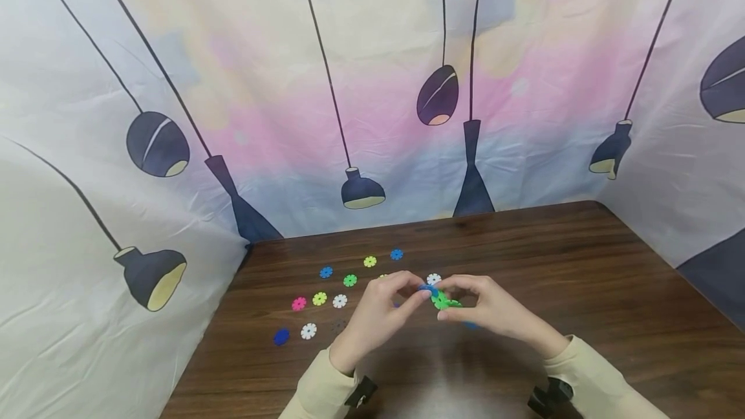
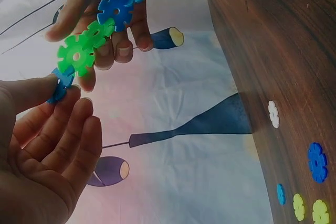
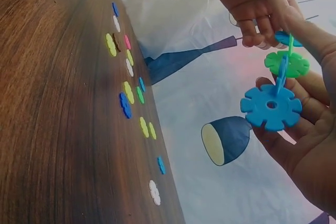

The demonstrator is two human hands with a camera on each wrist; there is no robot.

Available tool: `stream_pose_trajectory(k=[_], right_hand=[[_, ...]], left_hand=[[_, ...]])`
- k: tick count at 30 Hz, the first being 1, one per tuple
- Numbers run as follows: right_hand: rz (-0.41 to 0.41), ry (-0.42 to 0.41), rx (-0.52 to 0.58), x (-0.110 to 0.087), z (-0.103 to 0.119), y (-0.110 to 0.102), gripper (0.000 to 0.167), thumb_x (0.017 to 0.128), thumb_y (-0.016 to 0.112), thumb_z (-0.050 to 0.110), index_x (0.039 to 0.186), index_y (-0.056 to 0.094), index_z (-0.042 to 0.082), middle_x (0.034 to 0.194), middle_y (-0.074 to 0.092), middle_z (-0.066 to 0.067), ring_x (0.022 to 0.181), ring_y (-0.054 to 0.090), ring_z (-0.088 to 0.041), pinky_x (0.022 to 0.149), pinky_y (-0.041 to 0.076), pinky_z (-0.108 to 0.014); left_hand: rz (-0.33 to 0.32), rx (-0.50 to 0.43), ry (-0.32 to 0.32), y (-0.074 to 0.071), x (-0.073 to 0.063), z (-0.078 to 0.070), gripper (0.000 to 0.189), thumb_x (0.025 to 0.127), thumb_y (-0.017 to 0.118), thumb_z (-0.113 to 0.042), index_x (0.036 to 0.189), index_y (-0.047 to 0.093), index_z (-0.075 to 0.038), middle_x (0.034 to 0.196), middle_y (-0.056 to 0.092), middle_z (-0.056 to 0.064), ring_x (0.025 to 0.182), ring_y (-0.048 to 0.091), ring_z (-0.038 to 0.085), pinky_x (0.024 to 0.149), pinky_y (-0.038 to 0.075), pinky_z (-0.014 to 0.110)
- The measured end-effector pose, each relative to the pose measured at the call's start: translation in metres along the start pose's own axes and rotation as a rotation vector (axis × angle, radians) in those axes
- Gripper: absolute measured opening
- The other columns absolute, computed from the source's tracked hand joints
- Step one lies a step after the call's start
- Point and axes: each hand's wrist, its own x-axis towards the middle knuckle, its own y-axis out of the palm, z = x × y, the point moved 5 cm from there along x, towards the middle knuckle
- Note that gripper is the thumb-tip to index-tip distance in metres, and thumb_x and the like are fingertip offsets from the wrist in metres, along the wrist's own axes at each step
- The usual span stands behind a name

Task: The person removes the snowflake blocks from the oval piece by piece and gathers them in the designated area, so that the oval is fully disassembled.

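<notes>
My left hand (image 1: 381, 306) pinches a blue notched plastic disc (image 2: 64, 83) between thumb and fingers. That disc is the end of a short chain of slotted snowflake discs: two green ones, the larger green disc (image 2: 76, 56) facing the left wrist camera, then a blue disc (image 2: 116, 11) and a lighter blue disc (image 3: 271, 107) at the other end. The right hand (image 1: 495, 309) holds the chain from the other side, its fingers spread behind the discs. Both hands are raised above the wooden table, close together in the head view.
Loose discs lie on the dark table (image 1: 582, 264), among them a pink disc (image 1: 299, 303), a dark blue disc (image 1: 281, 337), a green disc (image 1: 350, 280) and a white disc (image 1: 433, 279) beyond the hands. A lamp-printed curtain (image 1: 372, 115) surrounds the table's far side.
</notes>
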Motion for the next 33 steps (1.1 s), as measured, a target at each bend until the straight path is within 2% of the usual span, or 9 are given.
stream_pose_trajectory(k=[2, 9, 15, 27, 33], right_hand=[[-0.011, 0.007, -0.008, 0.0, 0.0, 0.0, 0.032, 0.091, 0.077, 0.021, 0.122, 0.07, 0.018, 0.107, 0.07, 0.005, 0.094, 0.065, -0.013, 0.081, 0.056, -0.034], [-0.019, 0.049, -0.002, 0.0, 0.003, -0.001, 0.029, 0.091, 0.078, 0.024, 0.119, 0.071, 0.024, 0.108, 0.069, 0.006, 0.096, 0.063, -0.014, 0.074, 0.056, -0.035], [-0.032, 0.057, -0.025, -0.001, 0.003, -0.003, 0.028, 0.09, 0.078, 0.025, 0.118, 0.072, 0.025, 0.103, 0.068, 0.007, 0.092, 0.062, -0.014, 0.071, 0.054, -0.033], [-0.049, 0.017, -0.039, 0.0, 0.008, -0.004, 0.028, 0.089, 0.079, 0.021, 0.117, 0.072, 0.025, 0.102, 0.069, 0.007, 0.089, 0.062, -0.014, 0.069, 0.051, -0.032], [-0.058, -0.059, -0.068, -0.001, 0.01, -0.003, 0.029, 0.089, 0.08, 0.019, 0.116, 0.073, 0.024, 0.095, 0.067, 0.008, 0.083, 0.061, -0.012, 0.061, 0.048, -0.028]], left_hand=[[0.002, -0.001, 0.002, 0.0, 0.0, -0.001, 0.008, 0.099, 0.067, -0.022, 0.1, 0.07, -0.014, 0.091, 0.069, -0.006, 0.081, 0.065, 0.003, 0.069, 0.056, 0.025], [0.013, 0.001, 0.026, 0.002, 0.001, -0.003, 0.008, 0.099, 0.067, -0.022, 0.1, 0.07, -0.014, 0.092, 0.07, -0.005, 0.081, 0.065, 0.002, 0.068, 0.056, 0.023], [0.015, 0.024, 0.034, 0.001, 0.001, -0.005, 0.01, 0.1, 0.066, -0.022, 0.1, 0.07, -0.013, 0.094, 0.071, -0.005, 0.081, 0.064, 0.002, 0.068, 0.056, 0.022], [-0.012, 0.068, 0.097, -0.006, -0.001, -0.012, 0.008, 0.098, 0.068, -0.019, 0.1, 0.071, -0.012, 0.093, 0.071, -0.004, 0.079, 0.063, 0.002, 0.068, 0.053, 0.017], [-0.01, 0.089, 0.128, -0.01, -0.003, -0.018, 0.006, 0.097, 0.069, -0.017, 0.1, 0.072, -0.012, 0.093, 0.07, -0.003, 0.078, 0.061, 0.003, 0.069, 0.054, 0.02]])
